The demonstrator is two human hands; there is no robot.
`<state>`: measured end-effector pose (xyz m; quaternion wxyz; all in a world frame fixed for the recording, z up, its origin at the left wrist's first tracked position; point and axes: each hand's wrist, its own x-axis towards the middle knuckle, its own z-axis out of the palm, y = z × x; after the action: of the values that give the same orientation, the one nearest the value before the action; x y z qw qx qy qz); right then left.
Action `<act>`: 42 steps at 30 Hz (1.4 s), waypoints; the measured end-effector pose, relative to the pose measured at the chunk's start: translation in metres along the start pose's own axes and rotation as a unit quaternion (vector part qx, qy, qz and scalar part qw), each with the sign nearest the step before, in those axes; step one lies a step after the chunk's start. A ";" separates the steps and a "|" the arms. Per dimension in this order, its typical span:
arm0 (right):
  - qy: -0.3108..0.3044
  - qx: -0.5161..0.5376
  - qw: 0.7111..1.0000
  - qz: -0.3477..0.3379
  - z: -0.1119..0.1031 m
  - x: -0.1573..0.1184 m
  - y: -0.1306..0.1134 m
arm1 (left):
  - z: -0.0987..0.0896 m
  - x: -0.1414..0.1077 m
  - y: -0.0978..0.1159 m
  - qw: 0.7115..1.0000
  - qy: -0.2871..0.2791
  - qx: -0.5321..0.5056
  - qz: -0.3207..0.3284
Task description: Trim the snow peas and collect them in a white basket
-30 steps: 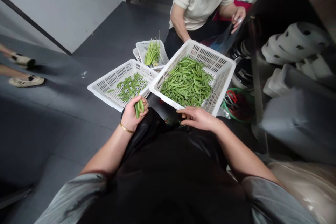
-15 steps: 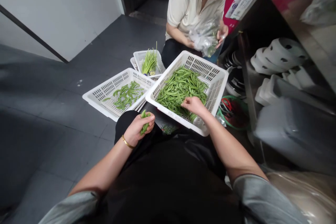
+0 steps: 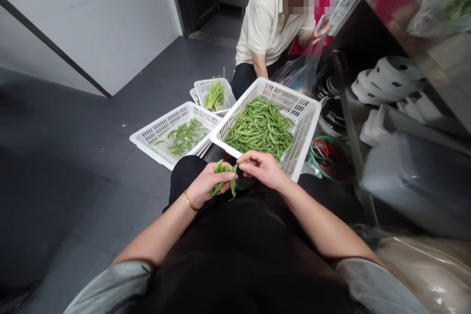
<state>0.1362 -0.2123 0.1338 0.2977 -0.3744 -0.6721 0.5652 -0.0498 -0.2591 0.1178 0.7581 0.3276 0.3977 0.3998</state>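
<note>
My left hand (image 3: 208,184) is closed around several green pea pods (image 3: 218,179). One more pod (image 3: 233,184) hangs between its thumb and fingers, with a thin curled tip at the bottom. My right hand (image 3: 263,169) pinches the top end of that pod, its fingers close to my left thumb. Just beyond my hands, a white slotted basket (image 3: 265,83) holds a heap of pea pods (image 3: 259,127); my right hand overlaps its near rim in view. To the left, a second white basket (image 3: 147,138) has a smaller, scattered lot of pods (image 3: 187,136).
Behind these, a smaller white basket (image 3: 201,89) holds a bunch of thin green stalks (image 3: 215,93). Across from me a person (image 3: 263,24) sits with a clear plastic bag (image 3: 303,71). On the right are a metal shelf with white containers (image 3: 390,81) and a green-rimmed basket (image 3: 333,159).
My right hand has come from the pods in the large basket to my left hand, where a pod now hangs between them. The other person's hands have moved apart, one raising the bag.
</note>
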 end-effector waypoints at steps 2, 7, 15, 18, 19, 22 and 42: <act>-0.005 -0.060 0.997 -0.048 0.002 0.001 -0.005 | 0.001 -0.003 0.000 1.000 -0.008 -0.004 0.000; 0.039 -0.248 0.943 -0.217 0.008 -0.004 -0.009 | 0.007 -0.002 0.002 0.999 -0.023 -0.039 -0.028; -0.040 -0.198 0.961 -0.189 -0.006 -0.007 -0.011 | -0.003 -0.002 0.003 0.994 -0.088 -0.013 -0.064; -0.052 -0.286 0.930 -0.224 -0.002 -0.008 -0.011 | -0.001 -0.001 0.000 0.994 -0.082 -0.007 -0.077; -0.026 -0.329 0.916 -0.228 0.002 -0.008 -0.011 | 0.000 -0.001 -0.001 0.995 -0.067 -0.012 -0.072; 0.075 -0.393 0.888 -0.228 0.011 -0.012 -0.009 | 0.006 0.004 -0.003 0.999 -0.007 -0.041 -0.035; 0.045 -0.036 0.997 -0.046 0.031 0.000 0.009 | 0.003 0.000 -0.012 0.977 0.140 -0.038 0.158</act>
<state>0.1125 -0.2283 0.1191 0.3397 -0.3784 -0.6944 0.5091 -0.0434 -0.2651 0.1092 0.6343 0.2983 0.4276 0.5708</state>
